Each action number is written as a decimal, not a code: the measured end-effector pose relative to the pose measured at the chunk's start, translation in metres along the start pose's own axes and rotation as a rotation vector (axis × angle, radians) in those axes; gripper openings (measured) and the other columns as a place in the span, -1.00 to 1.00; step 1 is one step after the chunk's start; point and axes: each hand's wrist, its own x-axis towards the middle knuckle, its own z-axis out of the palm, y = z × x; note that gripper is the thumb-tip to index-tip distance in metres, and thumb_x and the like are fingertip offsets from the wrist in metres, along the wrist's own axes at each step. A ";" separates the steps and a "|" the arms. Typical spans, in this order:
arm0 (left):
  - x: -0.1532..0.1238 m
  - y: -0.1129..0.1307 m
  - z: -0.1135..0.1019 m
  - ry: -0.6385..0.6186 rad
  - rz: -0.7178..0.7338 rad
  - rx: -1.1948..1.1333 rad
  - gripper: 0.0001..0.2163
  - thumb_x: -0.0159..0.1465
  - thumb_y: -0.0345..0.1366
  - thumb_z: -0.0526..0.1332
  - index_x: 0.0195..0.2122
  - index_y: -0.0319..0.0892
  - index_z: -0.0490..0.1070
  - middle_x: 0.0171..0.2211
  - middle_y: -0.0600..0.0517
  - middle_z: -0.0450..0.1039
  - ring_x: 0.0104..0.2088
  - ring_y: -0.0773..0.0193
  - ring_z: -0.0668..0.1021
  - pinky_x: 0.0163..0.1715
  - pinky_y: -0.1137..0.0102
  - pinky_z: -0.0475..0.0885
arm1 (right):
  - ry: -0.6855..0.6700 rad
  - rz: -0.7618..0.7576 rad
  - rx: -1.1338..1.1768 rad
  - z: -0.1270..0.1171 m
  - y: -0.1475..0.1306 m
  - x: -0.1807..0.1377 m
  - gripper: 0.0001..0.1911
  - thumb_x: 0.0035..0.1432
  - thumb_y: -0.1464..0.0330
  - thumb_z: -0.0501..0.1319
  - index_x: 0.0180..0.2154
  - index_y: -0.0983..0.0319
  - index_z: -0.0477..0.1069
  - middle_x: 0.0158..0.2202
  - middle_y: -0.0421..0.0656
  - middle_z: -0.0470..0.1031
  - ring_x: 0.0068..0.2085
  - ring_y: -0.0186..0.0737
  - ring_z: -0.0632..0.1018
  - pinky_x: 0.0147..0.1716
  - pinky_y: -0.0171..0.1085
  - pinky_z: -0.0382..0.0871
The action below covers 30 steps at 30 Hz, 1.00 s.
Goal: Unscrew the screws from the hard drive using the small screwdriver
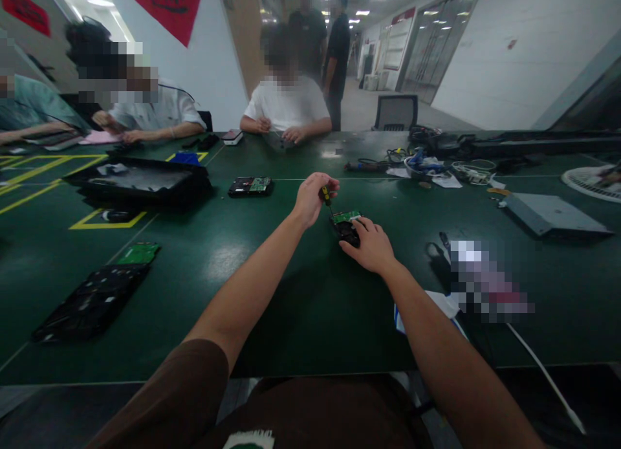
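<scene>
In the head view, my left hand (313, 198) is closed round the handle of a small yellow-and-black screwdriver (326, 195). The shaft points down to the far edge of a black device with a green circuit board (343, 228); whether the tip touches a screw is too small to tell. My right hand (372, 243) rests on the device's right side, thumb at the near edge and fingers over the top, pressing it on the green table (291, 294). Part of the device is hidden under those fingers.
A similar board-and-case unit (251, 186) lies beyond my left arm, a larger black one (97, 297) at left. Black trays (140, 180) are stacked behind it. A silver box (555, 214) and tangled cables (422, 163) lie right. A person in white (287, 106) sits opposite.
</scene>
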 end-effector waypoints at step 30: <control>0.005 0.007 -0.007 0.094 0.041 0.214 -0.88 0.21 -0.28 0.31 -0.45 -0.13 0.46 -0.45 0.07 0.47 -0.41 0.35 0.51 -0.35 0.44 0.42 | -0.028 0.008 0.014 -0.002 -0.001 0.001 -0.17 0.28 -0.18 0.09 0.37 0.17 0.27 0.40 0.05 0.24 0.23 0.36 0.39 0.19 0.21 0.32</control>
